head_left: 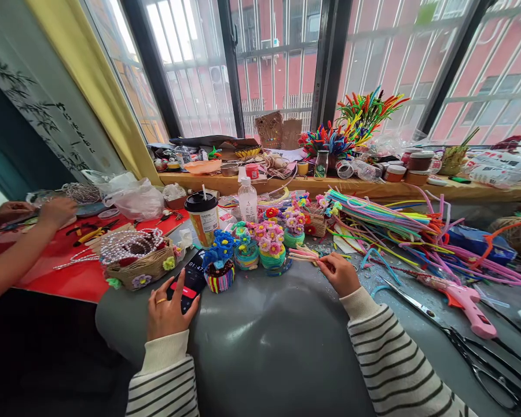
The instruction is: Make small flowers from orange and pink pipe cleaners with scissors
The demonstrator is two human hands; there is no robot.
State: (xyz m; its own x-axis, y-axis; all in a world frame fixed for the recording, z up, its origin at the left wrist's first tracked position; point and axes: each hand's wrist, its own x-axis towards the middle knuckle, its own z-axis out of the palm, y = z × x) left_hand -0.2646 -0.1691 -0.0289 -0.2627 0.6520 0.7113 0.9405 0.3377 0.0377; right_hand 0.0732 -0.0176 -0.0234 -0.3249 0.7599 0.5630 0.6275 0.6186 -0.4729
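Observation:
My left hand (170, 310) rests with its fingers spread over a dark phone (194, 267), whose screen shows a timer and a red button. To the right, my right hand (341, 273) is closed in a pinch on the end of a small bundle of pink and cream strips (303, 253); their exact kind is hard to make out. Between my hands stand small pots of fuzzy flowers: a striped pot with blue flowers (220, 272), a teal pot (246, 255) and a yellow-green pot with pink flowers (271, 249).
Scissors (429, 314) and a pink glue gun (469, 304) lie at right, below piled pipe cleaners (382, 217). A lidded drink cup (203, 220), a pump bottle (247, 200) and a twine basket (139, 266) stand at left. Another person's arm (30, 246) works over the red table.

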